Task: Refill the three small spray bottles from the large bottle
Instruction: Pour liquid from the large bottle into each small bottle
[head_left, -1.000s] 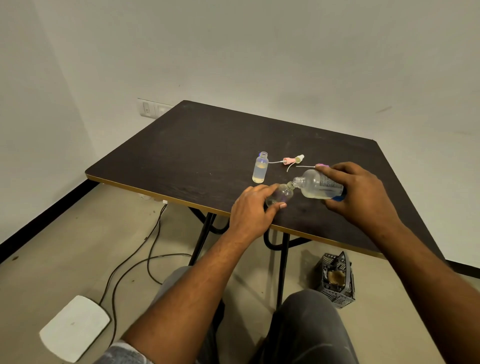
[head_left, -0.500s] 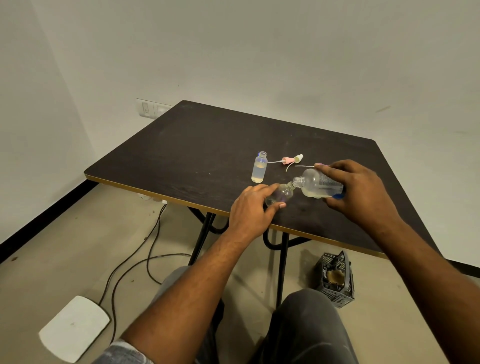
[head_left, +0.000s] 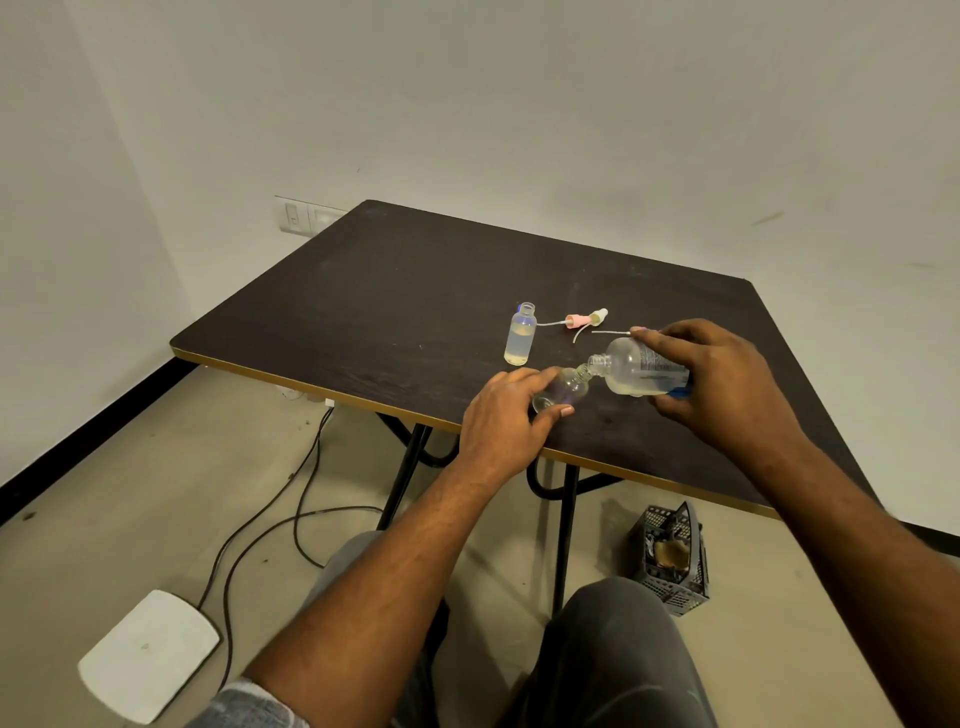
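Observation:
My right hand (head_left: 722, 379) grips the large clear bottle (head_left: 636, 371), tipped on its side with its open neck against the mouth of a small clear bottle (head_left: 563, 389). My left hand (head_left: 506, 421) holds that small bottle, tilted toward the large one, just above the dark table (head_left: 395, 312). A second small bottle (head_left: 521, 340) stands upright and uncapped behind them, partly filled with pale liquid. Two spray heads, one pink (head_left: 575, 321) and one pale (head_left: 597, 316), lie on the table with their thin tubes. A third tube (head_left: 608, 332) runs under my right fingers.
The table's near edge (head_left: 363, 405) lies just under my left wrist. Below on the floor are a black basket (head_left: 670, 561), black cables (head_left: 270, 530) and a white pad (head_left: 148, 652). My knees sit under the table. A wall socket (head_left: 293, 215) is at the back left.
Both hands and the two joined bottles stay almost in place; the large bottle remains tipped into the small one.

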